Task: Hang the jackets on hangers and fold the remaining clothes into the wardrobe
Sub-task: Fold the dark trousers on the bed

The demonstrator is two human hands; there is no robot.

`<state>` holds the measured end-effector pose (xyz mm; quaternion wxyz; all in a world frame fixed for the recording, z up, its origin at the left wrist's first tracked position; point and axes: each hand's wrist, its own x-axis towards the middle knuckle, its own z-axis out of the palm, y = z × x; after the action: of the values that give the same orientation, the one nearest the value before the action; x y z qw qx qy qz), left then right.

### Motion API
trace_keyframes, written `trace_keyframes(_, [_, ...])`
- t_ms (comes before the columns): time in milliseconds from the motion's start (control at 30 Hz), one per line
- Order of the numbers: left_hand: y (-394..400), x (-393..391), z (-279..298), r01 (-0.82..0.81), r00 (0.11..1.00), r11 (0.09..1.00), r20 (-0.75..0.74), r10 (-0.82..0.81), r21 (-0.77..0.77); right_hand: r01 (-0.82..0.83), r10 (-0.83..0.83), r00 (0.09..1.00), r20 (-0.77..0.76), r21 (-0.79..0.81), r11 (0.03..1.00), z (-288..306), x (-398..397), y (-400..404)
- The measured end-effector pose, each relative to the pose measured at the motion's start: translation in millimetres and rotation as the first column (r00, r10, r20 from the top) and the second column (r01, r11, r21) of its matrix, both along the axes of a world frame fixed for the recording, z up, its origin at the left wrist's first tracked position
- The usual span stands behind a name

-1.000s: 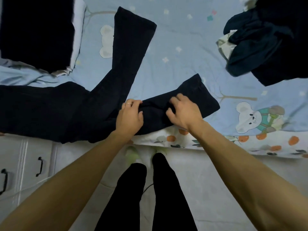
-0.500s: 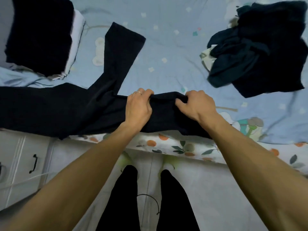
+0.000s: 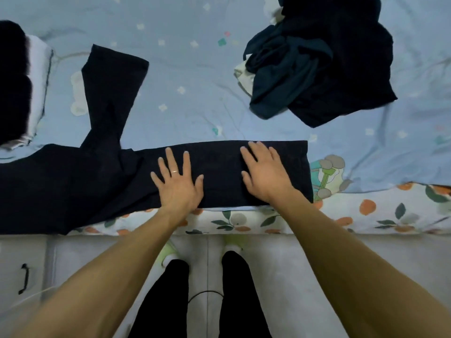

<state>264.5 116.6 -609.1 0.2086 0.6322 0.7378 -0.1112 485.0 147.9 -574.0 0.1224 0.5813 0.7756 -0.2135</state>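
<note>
The dark trousers [image 3: 219, 174] lay along the near edge of the bed [image 3: 185, 69], one leg stretched flat to the right under both hands, the other leg angled away to the far left, the waist end spread toward the left edge of view. The left hand [image 3: 178, 184] and right hand [image 3: 266, 174] were both flat on that near leg, fingers straight and spread, palms pressing, gripping nothing.

The likeliest trouble, as I judged it: the near edge of the leg overhung the mattress side, so a hard smoothing stroke could drag the cloth off toward the floor. The splayed far leg would also fold crooked unless brought over onto the pressed one first.

The fabric looked plain, matte and nearly black, with a straight hem at the right. A loose heap of dark clothes [image 3: 324, 69] sat far right, well apart; a folded stack [image 3: 17, 84] lay far left.
</note>
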Motion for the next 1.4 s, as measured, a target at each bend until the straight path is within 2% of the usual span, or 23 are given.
trace_keyframes(100, [-12,15,-9,-0.193,0.980,0.981,0.050,0.193,-0.002,-0.162,0.160,0.984,-0.084,-0.016,0.987,-20,-12,-16])
trace_keyframes(133, [-16,19,-12,-0.173,0.982,0.985,0.077,0.173,-0.015,-0.169,0.166,0.983,-0.073,-0.041,0.985,-30,-13,-21])
trace_keyframes(267, [-33,13,-24,0.145,0.965,0.989,0.221,-0.144,0.010,-0.010,0.014,0.997,0.073,-0.049,0.999,-65,-13,-35])
trace_keyframes(333, [-39,-4,-23,0.156,0.943,0.983,0.283,-0.176,0.094,0.023,-0.024,0.998,0.049,0.011,1.000,-64,-24,-40])
trace_keyframes(400, [-54,-26,-20,0.124,0.954,0.962,0.237,-0.183,0.244,-0.054,0.059,0.995,-0.080,0.059,0.997,-58,-43,-48])
trace_keyframes(467, [-68,-44,-19,0.136,0.974,0.926,0.125,-0.190,0.352,-0.207,0.225,0.960,-0.170,0.117,0.971,-58,-57,-56])
trace_keyframes(533, [-78,-60,-18,0.128,0.988,0.931,0.039,-0.150,0.342,-0.300,0.317,0.936,-0.152,0.123,0.946,-57,-70,-59])
trace_keyframes(633, [-73,-75,-19,0.126,0.992,0.924,-0.070,-0.108,0.361,-0.319,0.340,0.935,-0.099,0.185,0.930,-53,-81,-55])
trace_keyframes(700, [-65,-80,-16,0.083,0.996,0.919,-0.060,-0.065,0.386,-0.305,0.335,0.937,-0.104,0.227,0.925,-52,-80,-51])
trace_keyframes(800, [-66,-76,-8,-0.004,0.998,0.901,0.052,-0.020,0.434,-0.210,0.272,0.945,-0.183,0.300,0.931,-45,-69,-54])
trace_keyframes(867, [-82,-77,-6,0.007,0.993,0.904,0.101,-0.055,0.428,-0.208,0.253,0.955,-0.155,0.259,0.943,-39,-67,-61])
trace_keyframes(967, [-99,-79,-5,0.056,0.984,0.968,0.150,-0.095,0.245,-0.183,0.183,0.983,-0.017,-0.025,0.983,-30,-72,-67])
trace_keyframes(1033, [-100,-79,-3,-0.095,0.967,0.991,0.245,0.068,0.098,-0.138,0.136,0.990,-0.034,-0.095,0.986,-25,-76,-65])
trace_keyframes(1067, [-97,-78,1,-0.190,0.938,0.978,0.311,0.155,0.086,-0.127,0.121,0.990,-0.066,-0.094,0.987,-20,-80,-63])
trace_keyframes(1133, [-91,-82,14,-0.346,0.870,0.928,0.417,0.262,0.139,-0.117,0.103,0.984,-0.142,-0.094,0.989,-12,-91,-56])
trace_keyframes(1200, [-87,-96,32,-0.437,0.833,0.873,0.464,0.302,0.215,-0.107,0.088,0.974,-0.207,-0.079,0.991,-3,-108,-48])
trace_keyframes(1400, [-42,-172,58,-0.582,0.798,0.699,0.457,0.392,0.416,-0.133,0.137,0.942,-0.307,0.033,0.991,10,-176,-9])
